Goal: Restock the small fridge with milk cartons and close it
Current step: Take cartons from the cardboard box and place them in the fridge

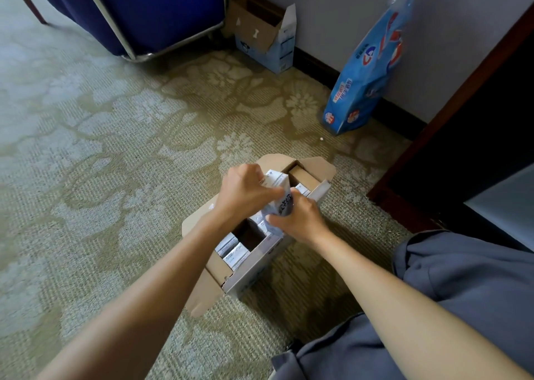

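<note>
A person crouches on a patterned carpet (115,148) over an open cardboard box (254,264), lifting a milk carton (278,197) clear of it with both hands. The left hand (245,191) is curled over the carton's top, while the right hand (300,219) clasps its lower end from the side. Whether the 2 hands share 1 carton or hold 2 pressed together cannot be told from this angle. The carton is tilted and sits just above the middle of the box, apart from the rows below.

More cartons (234,252) lie packed at the near end of the box. A dark gap beside them and bare cardboard at the far end suggest that some have already been taken out.

No fridge can be made out with certainty. A dark-framed cabinet (468,137) stands open to the right, near the box, and may house it, but its inside is too dark to read. The restocking therefore looks to be in its middle stretch. This carton has yet to be carried over and shelved, the packed rows wait their turn, and the closing of the door comes last.

Against the far wall stand an empty box (265,38), a blue bag (370,70) and a blue cart (144,12), all well apart from the work.
</note>
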`<state>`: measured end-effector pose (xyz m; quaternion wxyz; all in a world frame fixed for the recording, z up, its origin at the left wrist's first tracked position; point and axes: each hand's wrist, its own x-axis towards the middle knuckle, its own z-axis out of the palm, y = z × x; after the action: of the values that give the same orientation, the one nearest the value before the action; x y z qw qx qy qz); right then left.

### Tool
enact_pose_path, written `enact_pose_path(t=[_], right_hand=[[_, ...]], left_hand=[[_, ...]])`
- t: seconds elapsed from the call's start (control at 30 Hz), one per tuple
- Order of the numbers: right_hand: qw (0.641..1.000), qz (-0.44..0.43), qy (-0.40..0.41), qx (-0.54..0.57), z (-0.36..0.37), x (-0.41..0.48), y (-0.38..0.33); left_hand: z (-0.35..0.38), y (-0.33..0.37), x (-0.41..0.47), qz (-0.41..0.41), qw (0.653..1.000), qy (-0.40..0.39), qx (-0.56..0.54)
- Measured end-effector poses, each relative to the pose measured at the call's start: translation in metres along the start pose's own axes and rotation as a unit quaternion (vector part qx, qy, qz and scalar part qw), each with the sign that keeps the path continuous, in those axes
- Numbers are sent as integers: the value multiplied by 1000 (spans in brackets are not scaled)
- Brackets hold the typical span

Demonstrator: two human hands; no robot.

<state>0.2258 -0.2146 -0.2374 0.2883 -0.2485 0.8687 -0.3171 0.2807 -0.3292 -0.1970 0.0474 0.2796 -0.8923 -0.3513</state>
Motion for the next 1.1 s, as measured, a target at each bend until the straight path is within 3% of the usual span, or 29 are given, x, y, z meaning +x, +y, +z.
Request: enact_pose_path(t=[0.07,0.17,0.3,0.43,0.57,0.87,1.0,1.1], right_hand=[[999,21,29,-22,-6,0,3],[996,75,53,8,-15,1,14],[990,121,71,16,-25,4,27],[989,129,73,25,-24,9,34],[989,133,64,28,-21,14,35],[987,144,69,35,-26,13,35],[985,145,78,50,-32,6,30],[985,138,86,54,-39,-2,24]], left_hand=[[4,3,2,23,999,7,-33],[14,-7,11,-12,998,12,-65],[40,-43,25,-25,992,-85,94],[63,-66,30,9,947,-217,238],[77,-72,36,35,915,-231,328],[72,-80,35,63,925,-244,285],[47,-66,31,42,944,-226,236],[21,-46,31,79,948,-211,225]])
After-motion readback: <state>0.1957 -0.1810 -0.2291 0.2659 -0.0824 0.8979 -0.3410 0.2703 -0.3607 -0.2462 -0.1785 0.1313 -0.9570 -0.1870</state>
